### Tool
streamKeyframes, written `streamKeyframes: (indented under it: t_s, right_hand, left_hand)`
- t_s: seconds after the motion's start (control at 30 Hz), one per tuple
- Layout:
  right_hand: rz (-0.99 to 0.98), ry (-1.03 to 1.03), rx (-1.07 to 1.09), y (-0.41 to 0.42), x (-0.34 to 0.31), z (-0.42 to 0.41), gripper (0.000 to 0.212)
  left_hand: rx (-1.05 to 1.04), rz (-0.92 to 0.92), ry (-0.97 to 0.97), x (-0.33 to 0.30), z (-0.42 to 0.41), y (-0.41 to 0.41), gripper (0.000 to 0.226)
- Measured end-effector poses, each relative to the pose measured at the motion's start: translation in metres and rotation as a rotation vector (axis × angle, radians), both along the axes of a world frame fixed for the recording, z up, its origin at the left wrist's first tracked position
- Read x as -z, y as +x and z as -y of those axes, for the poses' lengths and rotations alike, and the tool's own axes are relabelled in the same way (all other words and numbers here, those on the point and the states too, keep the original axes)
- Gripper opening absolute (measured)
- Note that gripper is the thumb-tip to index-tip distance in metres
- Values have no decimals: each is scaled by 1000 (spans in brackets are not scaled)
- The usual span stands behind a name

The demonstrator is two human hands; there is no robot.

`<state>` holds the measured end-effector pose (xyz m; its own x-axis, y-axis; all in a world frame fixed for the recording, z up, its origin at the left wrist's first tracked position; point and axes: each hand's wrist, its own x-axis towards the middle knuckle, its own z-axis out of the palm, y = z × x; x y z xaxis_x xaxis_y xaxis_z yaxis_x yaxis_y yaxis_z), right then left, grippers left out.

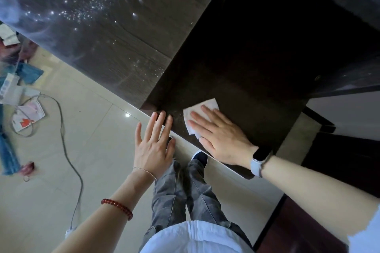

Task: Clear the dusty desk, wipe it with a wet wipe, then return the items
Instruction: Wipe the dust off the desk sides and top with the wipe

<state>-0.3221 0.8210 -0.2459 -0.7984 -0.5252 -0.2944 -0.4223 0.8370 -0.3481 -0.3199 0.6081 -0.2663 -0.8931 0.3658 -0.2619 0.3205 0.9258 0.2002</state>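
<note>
The dark wood-grain desk (257, 63) fills the upper right of the view, and its top carries nothing but the wipe, so the clearing step looks done. To its left rises a taller dark panel (98, 26), still thick with pale dust specks. The pale tiled floor (98, 133) below holds what I take to be the removed items: a white power strip (7, 88) with its grey cable (65, 146) trailing across the tiles, papers (26, 117) and blue cloth-like things, blurred at the frame's edge.

Wiping appears to be in progress. Fine dust shows along the desk's near-left edge just beside the wipe, so that strip seems undone; the far part is too dark to judge. Returning the items is all still ahead.

The right hand (220, 135), a watch on its wrist, lies flat with fingers spread, pressing the white wet wipe (202, 116) onto the desk near its front-left corner; it pins the wipe under the palm rather than pinching it. The left hand (154, 141) is open, fingers apart, holding nothing, its fingertips (162, 114) resting at the desk's edge.

The wipe is small, thin, creased, and sticks out beyond the fingers.
</note>
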Motion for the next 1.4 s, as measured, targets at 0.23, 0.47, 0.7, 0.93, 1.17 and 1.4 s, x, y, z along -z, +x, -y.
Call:
streamKeyframes:
  t_s: [0.23, 0.47, 0.7, 0.93, 1.17, 1.4]
  right_hand:
    - [23, 71, 668, -93, 3, -39, 50]
    - [-42, -105, 180, 48, 7, 29, 52]
    - [20, -625, 832, 32, -21, 2, 39]
    - [-128, 87, 869, 72, 18, -35, 52]
    - [-137, 112, 891, 73, 20, -34, 55]
    - [-206, -1, 918, 76, 20, -36, 48]
  left_hand:
    - [-14, 5, -30, 3, -1, 0, 56]
    - [-54, 19, 1, -10, -6, -2, 52]
    - [126, -98, 173, -30, -36, 1, 43]
    - [394, -30, 30, 4, -69, -13, 55]
    - [53, -9, 22, 4, -62, -43, 60]
    - [552, 101, -3, -9, -71, 42, 50]
